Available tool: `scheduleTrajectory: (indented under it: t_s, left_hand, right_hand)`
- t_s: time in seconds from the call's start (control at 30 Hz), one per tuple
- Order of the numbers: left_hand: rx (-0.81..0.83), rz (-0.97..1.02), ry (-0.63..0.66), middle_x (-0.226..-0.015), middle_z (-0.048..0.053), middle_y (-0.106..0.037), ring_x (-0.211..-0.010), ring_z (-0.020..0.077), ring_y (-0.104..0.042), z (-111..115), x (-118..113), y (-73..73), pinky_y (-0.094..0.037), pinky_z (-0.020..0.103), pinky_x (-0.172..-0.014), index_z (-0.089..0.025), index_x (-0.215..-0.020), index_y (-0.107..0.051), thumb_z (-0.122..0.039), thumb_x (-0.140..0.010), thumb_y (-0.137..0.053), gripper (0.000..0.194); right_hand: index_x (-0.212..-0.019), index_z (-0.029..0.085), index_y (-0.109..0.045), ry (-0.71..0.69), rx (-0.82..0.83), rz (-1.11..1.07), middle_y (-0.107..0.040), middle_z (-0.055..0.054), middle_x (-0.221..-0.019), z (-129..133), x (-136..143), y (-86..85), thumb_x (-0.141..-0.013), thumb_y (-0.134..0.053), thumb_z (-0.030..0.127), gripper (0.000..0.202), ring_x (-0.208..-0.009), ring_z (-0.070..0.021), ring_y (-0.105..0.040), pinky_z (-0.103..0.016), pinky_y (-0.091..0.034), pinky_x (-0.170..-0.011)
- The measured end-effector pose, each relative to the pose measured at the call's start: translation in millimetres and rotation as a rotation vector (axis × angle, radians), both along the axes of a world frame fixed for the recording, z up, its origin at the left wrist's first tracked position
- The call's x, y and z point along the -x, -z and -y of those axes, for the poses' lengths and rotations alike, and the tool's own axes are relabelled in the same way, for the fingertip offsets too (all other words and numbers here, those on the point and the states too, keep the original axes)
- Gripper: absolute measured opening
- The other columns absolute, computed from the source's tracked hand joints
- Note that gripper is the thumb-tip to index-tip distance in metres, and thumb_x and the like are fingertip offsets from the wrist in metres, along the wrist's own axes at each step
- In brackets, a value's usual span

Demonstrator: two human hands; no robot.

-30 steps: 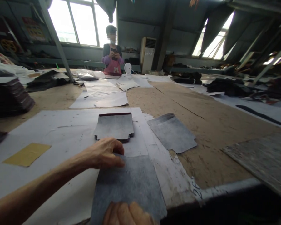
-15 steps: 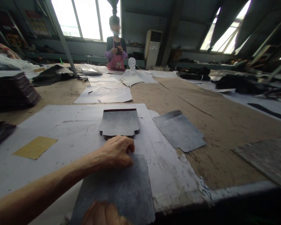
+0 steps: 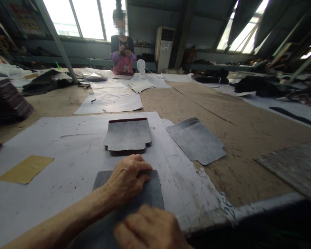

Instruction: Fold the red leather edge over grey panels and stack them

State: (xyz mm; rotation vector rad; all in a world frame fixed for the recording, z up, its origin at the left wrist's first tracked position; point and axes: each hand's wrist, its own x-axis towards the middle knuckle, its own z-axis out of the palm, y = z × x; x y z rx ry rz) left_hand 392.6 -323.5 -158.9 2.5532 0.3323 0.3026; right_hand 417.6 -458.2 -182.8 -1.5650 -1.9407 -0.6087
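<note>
A grey sheet of material [image 3: 150,193] lies flat in front of me on white paper. My left hand [image 3: 129,176] rests across its far edge, fingers curled and pressed on the sheet near the far right corner. Over the sheet's near part is my right hand [image 3: 150,228], a little blurred, its fingers bent into a closed shape; what it grips, if anything, is hidden. Just beyond my left hand sits a small stack of grey pieces [image 3: 126,135] with notched corners and a dark red folded edge. More notched grey pieces [image 3: 197,141] lie overlapped to the right.
White paper [image 3: 67,145] covers the table before me, with a yellow card [image 3: 26,169] at left. Dark stacks [image 3: 9,100] stand at far left. A grey felt-like mat [image 3: 298,169] lies right, by the table edge. Across the table stands a person in a pink apron [image 3: 123,65].
My right hand has moved up and to the right over the sheet. My left hand stays near the far edge, its fingers now closer to the corner. The view has shifted slightly.
</note>
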Motion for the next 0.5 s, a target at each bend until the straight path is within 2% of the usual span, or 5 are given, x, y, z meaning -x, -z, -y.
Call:
scheduleTrajectory:
  t_s: [0.1,0.2,0.37,0.5]
  left_hand:
    - [-0.014,0.121,0.056,-0.082,0.002,-0.059,-0.077,0.0153,-0.052,0,3,5.6,-0.043,0.031,-0.071,-0.022,-0.085,-0.069,-0.012,-0.075,-0.057,0.018]
    - [-0.104,0.24,0.156,-0.079,0.003,-0.057,-0.074,0.0148,-0.05,-3,4,8.4,-0.043,0.031,-0.068,-0.022,-0.087,-0.068,-0.01,-0.079,-0.05,0.023]
    - [-0.279,0.312,0.33,-0.084,0.006,-0.053,-0.077,0.0162,-0.045,-8,9,13.4,-0.043,0.031,-0.067,-0.017,-0.1,-0.061,-0.001,-0.079,-0.038,0.036]
    - [-0.461,0.277,0.441,-0.087,0.009,-0.051,-0.077,0.0179,-0.042,-7,14,12.6,-0.044,0.035,-0.07,-0.01,-0.103,-0.055,-0.006,-0.086,-0.031,0.029]
  right_hand:
    - [-0.084,0.01,-0.061,0.164,-0.037,-0.213,-0.056,-0.006,-0.07,18,-37,-12.5,-0.084,-0.041,0.011,0.02,-0.064,-0.0148,-0.052,-0.025,-0.045,-0.055]
    - [-0.098,0.01,-0.061,0.301,0.022,-0.131,-0.058,-0.008,-0.077,30,-61,-13.8,-0.078,-0.038,0.002,0.032,-0.07,-0.0167,-0.051,-0.026,-0.045,-0.057]
    - [-0.1,0.008,-0.062,0.318,0.104,-0.036,-0.056,-0.01,-0.078,31,-64,-2.2,-0.076,-0.035,0.001,0.037,-0.073,-0.0198,-0.048,-0.032,-0.046,-0.059]
    - [-0.101,0.008,-0.062,0.314,0.103,-0.053,-0.057,-0.011,-0.081,31,-62,-0.6,-0.078,-0.035,0.002,0.036,-0.074,-0.0202,-0.048,-0.033,-0.046,-0.06]
